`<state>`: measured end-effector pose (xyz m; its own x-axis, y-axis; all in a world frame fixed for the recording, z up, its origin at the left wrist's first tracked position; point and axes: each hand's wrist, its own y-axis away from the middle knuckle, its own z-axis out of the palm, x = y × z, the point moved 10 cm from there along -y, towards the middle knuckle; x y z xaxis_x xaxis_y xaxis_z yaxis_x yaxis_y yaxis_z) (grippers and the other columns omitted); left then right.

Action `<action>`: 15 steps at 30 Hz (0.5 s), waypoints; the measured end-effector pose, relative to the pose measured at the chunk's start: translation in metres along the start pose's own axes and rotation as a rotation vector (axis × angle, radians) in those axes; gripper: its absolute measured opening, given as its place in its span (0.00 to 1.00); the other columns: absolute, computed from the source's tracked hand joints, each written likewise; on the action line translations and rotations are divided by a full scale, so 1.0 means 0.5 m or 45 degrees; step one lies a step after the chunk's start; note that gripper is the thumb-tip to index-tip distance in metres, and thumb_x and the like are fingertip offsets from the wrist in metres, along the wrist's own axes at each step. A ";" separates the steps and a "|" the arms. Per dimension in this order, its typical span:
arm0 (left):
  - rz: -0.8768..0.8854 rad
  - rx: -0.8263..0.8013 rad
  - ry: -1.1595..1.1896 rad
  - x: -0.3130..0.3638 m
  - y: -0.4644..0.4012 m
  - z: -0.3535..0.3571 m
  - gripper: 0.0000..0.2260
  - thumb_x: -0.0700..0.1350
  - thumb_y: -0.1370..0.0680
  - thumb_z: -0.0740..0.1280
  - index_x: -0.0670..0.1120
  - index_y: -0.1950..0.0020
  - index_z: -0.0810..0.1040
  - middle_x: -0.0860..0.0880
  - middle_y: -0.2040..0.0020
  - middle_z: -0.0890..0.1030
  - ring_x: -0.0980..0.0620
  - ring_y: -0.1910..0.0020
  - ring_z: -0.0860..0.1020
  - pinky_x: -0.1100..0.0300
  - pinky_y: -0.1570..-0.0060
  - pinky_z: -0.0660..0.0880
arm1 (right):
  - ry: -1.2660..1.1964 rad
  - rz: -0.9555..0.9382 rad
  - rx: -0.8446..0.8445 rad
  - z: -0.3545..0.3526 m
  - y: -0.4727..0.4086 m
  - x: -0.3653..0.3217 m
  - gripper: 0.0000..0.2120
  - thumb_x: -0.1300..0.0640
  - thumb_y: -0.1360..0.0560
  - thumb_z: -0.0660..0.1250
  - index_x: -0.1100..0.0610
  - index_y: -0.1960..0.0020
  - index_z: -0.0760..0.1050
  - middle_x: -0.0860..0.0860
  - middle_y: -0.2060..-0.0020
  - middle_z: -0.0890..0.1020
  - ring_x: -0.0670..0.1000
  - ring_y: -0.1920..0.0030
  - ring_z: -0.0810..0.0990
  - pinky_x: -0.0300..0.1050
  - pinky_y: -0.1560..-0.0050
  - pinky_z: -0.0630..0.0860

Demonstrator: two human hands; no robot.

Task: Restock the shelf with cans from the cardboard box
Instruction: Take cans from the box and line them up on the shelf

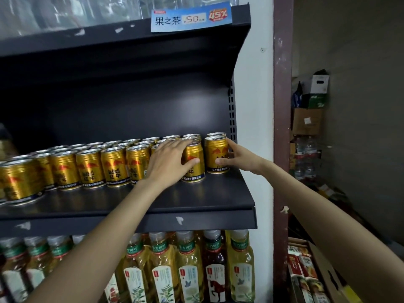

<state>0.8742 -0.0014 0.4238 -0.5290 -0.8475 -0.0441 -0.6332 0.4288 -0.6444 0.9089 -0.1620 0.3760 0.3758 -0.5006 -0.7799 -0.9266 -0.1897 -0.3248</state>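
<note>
From the head view, the dark metal shelf [218, 200] across mid-frame already carries rows of short gold drink cans [89, 169], filled almost to its right end. The left hand [169, 159] curls round one gold can [193, 165] and the right hand [235, 157] wraps the endmost gold can [216, 155], both standing on the shelf. The front strip is bare. A brown cardboard box [328, 274] at lower right holds what look like cartons, though I cannot tell whether cans remain.

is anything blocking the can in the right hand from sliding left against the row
Yes: the gold can gripped by the left hand stands between the right hand's can and the row; a small gap separates the two.
</note>
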 end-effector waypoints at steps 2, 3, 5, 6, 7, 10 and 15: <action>-0.001 0.013 0.003 -0.001 0.000 -0.001 0.28 0.61 0.23 0.60 0.51 0.26 0.63 0.49 0.27 0.66 0.47 0.27 0.62 0.53 0.28 0.55 | -0.004 0.001 -0.013 0.005 -0.013 -0.002 0.33 0.58 0.26 0.68 0.51 0.27 0.55 0.48 0.39 0.72 0.49 0.38 0.72 0.45 0.39 0.71; 0.004 0.019 0.006 0.000 0.000 -0.002 0.28 0.61 0.23 0.60 0.51 0.27 0.63 0.49 0.27 0.67 0.47 0.27 0.62 0.53 0.28 0.55 | 0.001 0.008 -0.020 0.007 -0.018 -0.003 0.32 0.59 0.25 0.67 0.51 0.27 0.55 0.47 0.40 0.72 0.48 0.40 0.71 0.44 0.40 0.70; 0.012 0.023 0.004 -0.001 -0.001 -0.002 0.28 0.61 0.23 0.60 0.51 0.27 0.63 0.49 0.27 0.67 0.47 0.28 0.63 0.53 0.28 0.56 | 0.013 0.017 -0.032 0.008 -0.025 -0.003 0.31 0.60 0.25 0.66 0.52 0.27 0.55 0.47 0.41 0.71 0.47 0.41 0.71 0.42 0.42 0.69; 0.013 0.025 -0.001 -0.002 -0.001 -0.002 0.28 0.61 0.23 0.60 0.51 0.27 0.63 0.49 0.27 0.67 0.47 0.28 0.63 0.54 0.28 0.56 | 0.016 0.020 -0.036 0.008 -0.028 -0.001 0.31 0.60 0.25 0.66 0.52 0.27 0.55 0.47 0.41 0.71 0.47 0.41 0.71 0.42 0.42 0.69; 0.012 0.029 -0.005 -0.002 -0.001 -0.002 0.28 0.61 0.23 0.60 0.51 0.27 0.63 0.50 0.27 0.67 0.48 0.28 0.63 0.54 0.29 0.56 | 0.020 0.032 -0.038 0.008 -0.031 0.001 0.31 0.60 0.25 0.66 0.52 0.27 0.55 0.47 0.41 0.71 0.47 0.40 0.71 0.43 0.42 0.69; 0.018 0.039 -0.011 -0.001 -0.002 -0.003 0.28 0.61 0.23 0.59 0.51 0.27 0.63 0.50 0.27 0.67 0.48 0.28 0.64 0.53 0.29 0.57 | 0.001 0.068 -0.033 0.004 -0.036 0.006 0.31 0.61 0.25 0.66 0.54 0.27 0.55 0.48 0.40 0.71 0.49 0.40 0.71 0.43 0.42 0.69; 0.028 0.049 0.003 0.005 0.002 -0.006 0.26 0.61 0.23 0.59 0.51 0.28 0.64 0.51 0.29 0.69 0.49 0.29 0.64 0.55 0.29 0.57 | -0.001 0.099 -0.013 0.004 -0.038 0.010 0.32 0.61 0.25 0.67 0.56 0.27 0.53 0.52 0.36 0.70 0.55 0.33 0.69 0.47 0.37 0.69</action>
<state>0.8705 -0.0023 0.4253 -0.5440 -0.8372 -0.0566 -0.5991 0.4348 -0.6723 0.9285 -0.1590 0.3772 0.3024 -0.5138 -0.8028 -0.9532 -0.1585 -0.2576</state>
